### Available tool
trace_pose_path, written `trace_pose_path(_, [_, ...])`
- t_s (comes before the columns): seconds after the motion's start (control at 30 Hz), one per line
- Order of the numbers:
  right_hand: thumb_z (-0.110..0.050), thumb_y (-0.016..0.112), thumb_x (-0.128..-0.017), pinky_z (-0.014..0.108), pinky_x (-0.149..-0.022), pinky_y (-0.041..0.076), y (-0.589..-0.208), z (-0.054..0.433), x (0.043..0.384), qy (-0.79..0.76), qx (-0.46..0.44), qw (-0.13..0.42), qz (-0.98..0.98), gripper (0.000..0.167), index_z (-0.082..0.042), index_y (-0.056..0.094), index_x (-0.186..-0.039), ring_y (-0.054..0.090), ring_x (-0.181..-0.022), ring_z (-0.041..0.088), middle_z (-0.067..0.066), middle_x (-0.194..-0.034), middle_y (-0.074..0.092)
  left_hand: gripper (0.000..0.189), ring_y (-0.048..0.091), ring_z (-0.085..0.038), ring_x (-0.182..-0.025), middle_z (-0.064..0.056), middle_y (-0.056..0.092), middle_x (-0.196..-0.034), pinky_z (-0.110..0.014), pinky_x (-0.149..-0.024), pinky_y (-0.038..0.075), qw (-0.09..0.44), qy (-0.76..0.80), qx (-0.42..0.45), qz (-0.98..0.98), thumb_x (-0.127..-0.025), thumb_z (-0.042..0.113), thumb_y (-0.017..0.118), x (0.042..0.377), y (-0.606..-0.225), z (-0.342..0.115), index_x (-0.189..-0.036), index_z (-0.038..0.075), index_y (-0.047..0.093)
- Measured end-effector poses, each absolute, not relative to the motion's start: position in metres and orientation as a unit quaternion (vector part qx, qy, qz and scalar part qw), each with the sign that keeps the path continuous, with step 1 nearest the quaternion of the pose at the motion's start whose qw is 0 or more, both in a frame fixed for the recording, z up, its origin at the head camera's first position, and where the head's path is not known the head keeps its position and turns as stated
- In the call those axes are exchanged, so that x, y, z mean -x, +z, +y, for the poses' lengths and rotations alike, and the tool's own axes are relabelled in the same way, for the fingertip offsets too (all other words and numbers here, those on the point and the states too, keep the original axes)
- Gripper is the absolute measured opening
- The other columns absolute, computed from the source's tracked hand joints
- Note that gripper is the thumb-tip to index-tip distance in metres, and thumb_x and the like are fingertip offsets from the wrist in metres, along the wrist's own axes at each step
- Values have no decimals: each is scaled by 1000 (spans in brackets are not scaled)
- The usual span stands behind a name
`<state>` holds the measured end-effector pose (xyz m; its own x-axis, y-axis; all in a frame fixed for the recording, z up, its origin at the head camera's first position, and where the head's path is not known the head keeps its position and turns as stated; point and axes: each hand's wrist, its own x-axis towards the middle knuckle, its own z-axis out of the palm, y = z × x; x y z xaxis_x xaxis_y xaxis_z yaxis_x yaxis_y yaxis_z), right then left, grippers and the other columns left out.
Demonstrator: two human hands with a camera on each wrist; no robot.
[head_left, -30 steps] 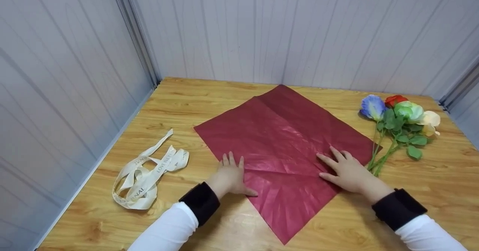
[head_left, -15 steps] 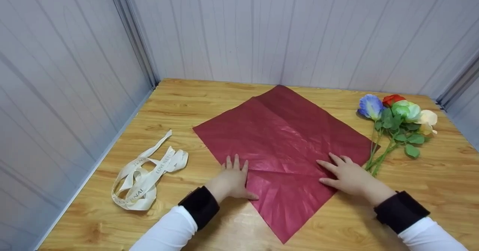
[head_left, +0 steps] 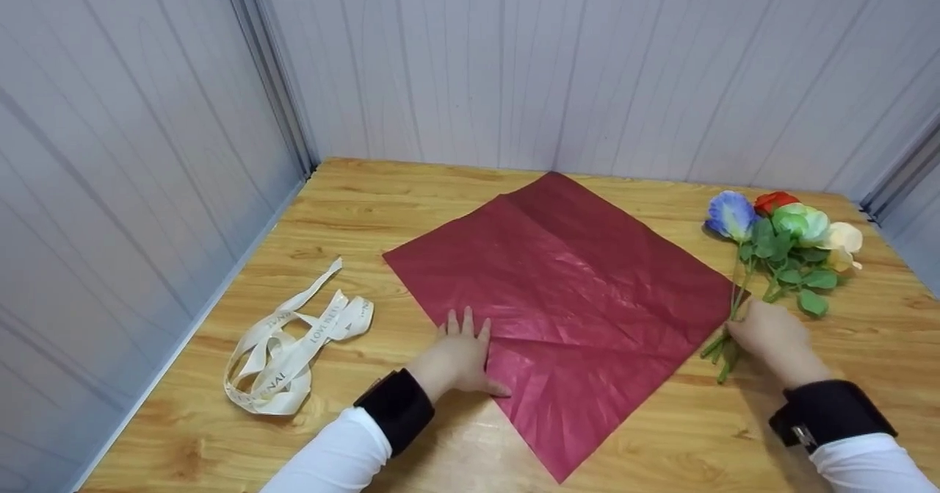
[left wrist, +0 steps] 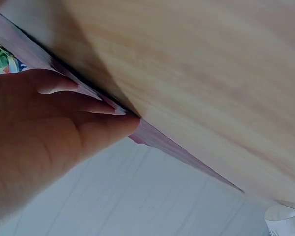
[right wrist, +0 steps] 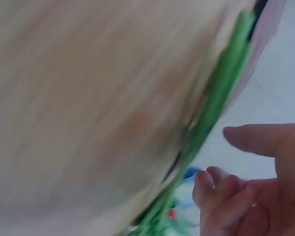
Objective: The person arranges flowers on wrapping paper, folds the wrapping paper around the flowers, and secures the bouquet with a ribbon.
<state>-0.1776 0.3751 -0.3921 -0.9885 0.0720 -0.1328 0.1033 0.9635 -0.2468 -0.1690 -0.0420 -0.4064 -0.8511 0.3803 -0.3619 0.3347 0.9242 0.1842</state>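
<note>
A sheet of dark red wrapping paper [head_left: 558, 280] lies on the table, a corner towards me. My left hand [head_left: 461, 357] rests on its left edge with fingers spread; the left wrist view shows the fingertips [left wrist: 130, 123] along that edge. At the paper's right corner, my right hand [head_left: 771, 335] is over the green stems [head_left: 734, 309] of several artificial flowers [head_left: 800, 221], blue, red, green-white and cream. In the blurred right wrist view, the thumb [right wrist: 245, 137] stands apart from the part-curled fingers, beside the stems [right wrist: 213, 98] and not round them.
A loose heap of cream printed ribbon [head_left: 286, 361] lies on the left of the wood-grain table [head_left: 183, 441]. Pale panel walls [head_left: 455, 59] stand behind the table and at both sides.
My right hand has left the paper and moved right to the flower stems, whose cut ends now show to the left of it. The left hand stays on the paper's edge.
</note>
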Motion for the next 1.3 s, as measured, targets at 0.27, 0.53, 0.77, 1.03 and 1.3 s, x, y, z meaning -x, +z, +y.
trace_pose_path(0.27, [-30,46,-97,50,-70,47,-398,391,180,-167,-43,100,980,44,-11,45,-57,57,-66,36,21,-68,56,111,8,-49,-141,-27,8,-155,-52,-114,18,202,63,-182,960,-73,68,66,169,-407,-42,-151,6,18])
trace_pose_path(0.53, [-26,47,-97,29,-56,39,-402,393,180,-243,-74,119,960,46,-10,52,-54,45,-50,14,-2,-52,44,111,8,-48,-141,-27,7,-155,-52,-115,17,202,66,-180,960,-72,67,67,168,-404,-41,-151,6,19])
trace_pose_path(0.77, [-22,45,-94,28,-57,35,-401,393,179,-263,-76,74,959,44,-15,43,-51,38,-47,13,-6,-48,33,111,7,-49,-141,-28,8,-155,-53,-115,17,202,66,-179,961,-72,66,67,168,-404,-42,-151,6,19])
trace_pose_path(1.03, [-18,39,-96,29,-56,32,-397,384,179,-264,-81,-3,961,39,-10,40,-57,36,-50,16,-2,-51,36,111,9,-49,-141,-28,8,-155,-52,-114,18,196,66,-181,961,-72,67,67,167,-405,-42,-151,5,19])
trace_pose_path(1.3, [-19,41,-97,29,-52,35,-395,369,187,-268,-97,-87,955,35,6,53,-76,45,-52,19,10,-56,49,111,8,-49,-141,-28,7,-155,-52,-115,17,199,67,-181,961,-72,66,67,167,-403,-41,-151,5,18])
